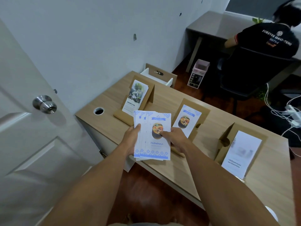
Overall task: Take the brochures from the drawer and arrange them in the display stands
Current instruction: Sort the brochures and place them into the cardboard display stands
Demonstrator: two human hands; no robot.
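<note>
I hold a fanned stack of blue-and-white brochures over the desk's front edge. My left hand grips the stack's left side. My right hand pinches the top brochure, thumb on its picture. Three cardboard display stands sit on the wooden desk. The left stand carries tree-picture brochures. The middle stand has one matching blue-and-white brochure. The right stand holds white brochures. An open white drawer shows behind the desk's far end.
A white door with a metal knob stands at the left. A cable hole is in the desk's corner. A person in a black shirt sits at another desk at the back right. White cables hang at the right edge.
</note>
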